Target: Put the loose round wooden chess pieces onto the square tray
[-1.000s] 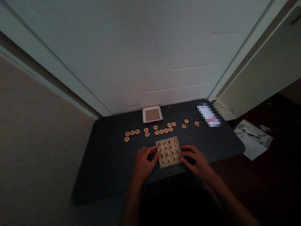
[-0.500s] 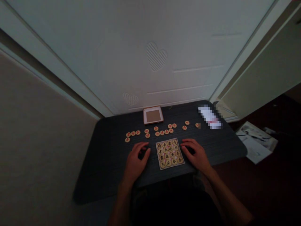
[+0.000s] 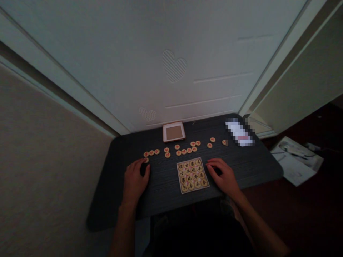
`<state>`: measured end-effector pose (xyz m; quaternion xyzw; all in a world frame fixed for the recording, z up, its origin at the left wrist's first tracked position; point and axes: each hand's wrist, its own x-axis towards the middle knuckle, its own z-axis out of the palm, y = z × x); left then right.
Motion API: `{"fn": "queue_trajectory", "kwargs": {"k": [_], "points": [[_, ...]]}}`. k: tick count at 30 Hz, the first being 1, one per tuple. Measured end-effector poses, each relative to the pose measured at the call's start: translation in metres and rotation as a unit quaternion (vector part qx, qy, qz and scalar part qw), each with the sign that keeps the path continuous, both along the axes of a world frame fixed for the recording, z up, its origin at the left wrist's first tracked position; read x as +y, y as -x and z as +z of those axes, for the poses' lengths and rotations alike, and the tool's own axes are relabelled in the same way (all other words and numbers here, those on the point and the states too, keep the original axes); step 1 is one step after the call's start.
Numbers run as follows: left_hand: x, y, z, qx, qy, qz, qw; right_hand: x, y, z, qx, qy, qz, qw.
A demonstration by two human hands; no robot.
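Observation:
A square tray (image 3: 192, 174) filled with round wooden chess pieces marked in black lies near the front edge of a dark table (image 3: 166, 185). My right hand (image 3: 223, 176) rests just right of the tray, fingers loosely spread, holding nothing. My left hand (image 3: 135, 178) is farther left, its fingertips at the leftmost loose piece (image 3: 146, 160). A scattered row of red-marked pieces (image 3: 183, 151) runs across the table behind the tray.
A shallow square box lid (image 3: 174, 131) sits at the back of the table by the white door. A blurred-out card (image 3: 239, 132) lies at the back right. Papers (image 3: 296, 160) lie on the floor to the right.
Both hands have let go of the tray's sides. My left hand has slid left across the table to the end of the loose row; my right hand has shifted slightly right.

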<state>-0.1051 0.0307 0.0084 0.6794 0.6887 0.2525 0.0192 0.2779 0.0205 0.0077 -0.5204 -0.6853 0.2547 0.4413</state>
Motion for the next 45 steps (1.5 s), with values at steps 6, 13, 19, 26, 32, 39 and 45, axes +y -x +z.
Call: {"fn": "queue_trajectory", "kwargs": {"k": [6, 13, 19, 26, 32, 39, 45], "points": [[0.009, 0.003, 0.013, -0.01, 0.005, 0.008, 1.0, 0.001, -0.001, -0.003, 0.001, 0.003, 0.001, 1.0], [0.048, 0.029, 0.015, -0.065, 0.045, 0.0, 0.997, 0.0, -0.001, -0.002, 0.006, 0.004, 0.0, 1.0], [0.069, 0.043, 0.01, -0.087, 0.097, 0.027, 0.991, 0.001, -0.001, -0.003, 0.006, 0.001, 0.0, 1.0], [0.073, 0.045, 0.01, -0.072, 0.08, 0.056, 0.993, 0.001, -0.001, 0.0, 0.005, -0.008, 0.005, 1.0], [0.074, 0.05, 0.012, -0.061, 0.111, 0.018, 0.992, 0.001, -0.001, -0.001, 0.013, 0.004, 0.005, 1.0], [0.082, 0.057, 0.013, -0.071, 0.133, 0.032, 0.988, 0.001, 0.0, 0.002, 0.01, -0.003, 0.003, 1.0], [0.079, 0.056, 0.018, -0.116, 0.104, 0.058, 0.986, 0.001, 0.0, 0.001, 0.014, -0.004, 0.002, 1.0]]}}
